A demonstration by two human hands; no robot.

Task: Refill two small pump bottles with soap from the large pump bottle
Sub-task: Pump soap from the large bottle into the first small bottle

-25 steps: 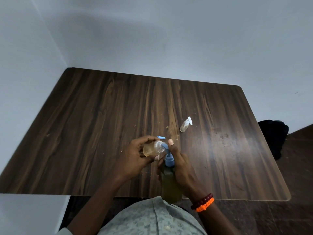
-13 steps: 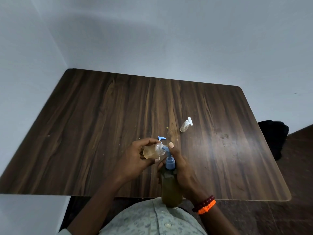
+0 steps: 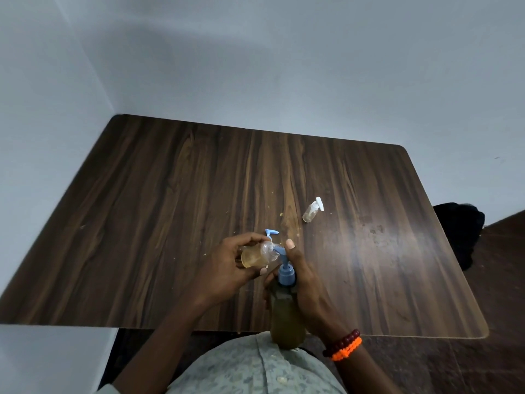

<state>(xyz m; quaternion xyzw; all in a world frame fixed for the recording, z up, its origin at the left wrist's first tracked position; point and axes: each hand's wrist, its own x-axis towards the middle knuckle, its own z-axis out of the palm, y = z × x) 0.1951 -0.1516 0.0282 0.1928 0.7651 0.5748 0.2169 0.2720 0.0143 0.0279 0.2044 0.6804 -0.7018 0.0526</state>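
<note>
While the left hand [image 3: 227, 268] grips the small clear amber-filled bottle [image 3: 257, 254] sideways, fingers wrapped round it, its mouth meets the blue spout. Right hand [image 3: 305, 282] clasps the large olive-green pump bottle [image 3: 287, 317], forefinger atop the blue pump head [image 3: 279, 251].

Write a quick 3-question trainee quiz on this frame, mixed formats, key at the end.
1. True or false: the small bottle with the white pump is held in the right hand.
2. Multiple choice: where does the large bottle's blue spout point? A) into the mouth of the small open bottle held by the left hand; B) at the table; C) at the wall.
3. Fill in: the loose blue pump lies on the table just beyond the ____ hand.

Key: 1 false, it lies alone on the table; 2 A; 3 left.
</note>
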